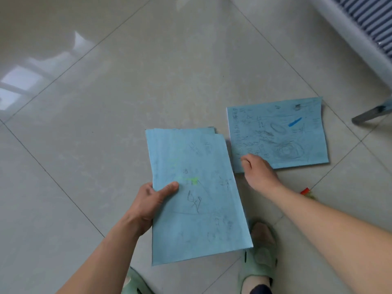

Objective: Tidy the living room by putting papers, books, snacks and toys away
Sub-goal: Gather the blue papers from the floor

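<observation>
Left hand (148, 203) gripped stack of blue papers (197, 194) above floor (106, 102), thumb on top. Right hand (257, 172), fingers curled, touched near corner of blue sheet (282, 132) lying on floor; pinch unclear.

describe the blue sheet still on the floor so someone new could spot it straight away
Start from the striped furniture at the top right and come down the tiled floor. There, under the right hand, lies a single blue sheet. Unlike the blue stack held in the left hand, it lies flat and carries a bright blue streak.
</observation>
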{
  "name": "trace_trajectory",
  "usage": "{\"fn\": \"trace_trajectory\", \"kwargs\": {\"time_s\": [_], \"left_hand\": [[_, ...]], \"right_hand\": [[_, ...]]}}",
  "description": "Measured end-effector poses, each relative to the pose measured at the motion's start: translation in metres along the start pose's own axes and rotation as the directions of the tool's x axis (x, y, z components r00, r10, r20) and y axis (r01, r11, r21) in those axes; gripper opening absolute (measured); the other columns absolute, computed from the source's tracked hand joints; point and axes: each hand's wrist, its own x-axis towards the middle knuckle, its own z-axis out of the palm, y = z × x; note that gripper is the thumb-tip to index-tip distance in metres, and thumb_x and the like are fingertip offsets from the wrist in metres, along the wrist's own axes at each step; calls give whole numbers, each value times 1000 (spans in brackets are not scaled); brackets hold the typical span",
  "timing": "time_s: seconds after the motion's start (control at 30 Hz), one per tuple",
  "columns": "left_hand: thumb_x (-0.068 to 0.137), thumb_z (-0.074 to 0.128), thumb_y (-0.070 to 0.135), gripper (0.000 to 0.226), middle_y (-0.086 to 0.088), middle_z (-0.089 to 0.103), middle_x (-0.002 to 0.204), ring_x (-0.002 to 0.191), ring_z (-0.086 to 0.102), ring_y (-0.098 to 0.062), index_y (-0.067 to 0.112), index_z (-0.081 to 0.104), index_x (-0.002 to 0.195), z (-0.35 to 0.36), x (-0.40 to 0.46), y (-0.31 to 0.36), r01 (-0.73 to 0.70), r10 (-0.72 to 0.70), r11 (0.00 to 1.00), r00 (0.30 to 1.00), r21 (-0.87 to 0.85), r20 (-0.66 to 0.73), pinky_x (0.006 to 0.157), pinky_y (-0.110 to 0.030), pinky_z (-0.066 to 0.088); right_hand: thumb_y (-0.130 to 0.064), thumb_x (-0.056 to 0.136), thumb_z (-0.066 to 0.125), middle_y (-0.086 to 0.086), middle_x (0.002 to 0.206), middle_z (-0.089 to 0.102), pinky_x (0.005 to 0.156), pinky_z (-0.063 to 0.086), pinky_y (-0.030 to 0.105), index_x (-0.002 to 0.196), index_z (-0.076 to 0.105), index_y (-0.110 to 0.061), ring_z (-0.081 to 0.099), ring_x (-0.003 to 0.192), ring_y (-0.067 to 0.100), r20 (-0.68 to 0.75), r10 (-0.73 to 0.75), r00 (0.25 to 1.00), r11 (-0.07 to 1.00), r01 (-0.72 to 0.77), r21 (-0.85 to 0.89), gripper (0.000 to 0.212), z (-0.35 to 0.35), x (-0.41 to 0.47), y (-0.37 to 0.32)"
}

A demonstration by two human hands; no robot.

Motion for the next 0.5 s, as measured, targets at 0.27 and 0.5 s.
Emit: {"fn": "trace_trajectory", "kwargs": {"time_s": [0.27,0.5], "left_hand": [[87,68,12,20,-14,75,96,86,73,-30,1,70,103,10,25,-32,-30,29,999,999,-32,-45,78,-40,58],[86,68,6,20,-9,76,99,90,73,-28,6,68,106,20,26,-44,-107,104,994,992,-31,-65,77,-40,60]], "right_hand": [[-2,85,57,26,155,-14,103,38,45,149,-18,-11,19,136,53,171,-146,974,503,222,-835,99,1,39,37],[-6,86,56,38,143,33,62,55,42,149,24,-1,58,102,54,162,-187,969,318,216,-923,71,1,42,43]]}}
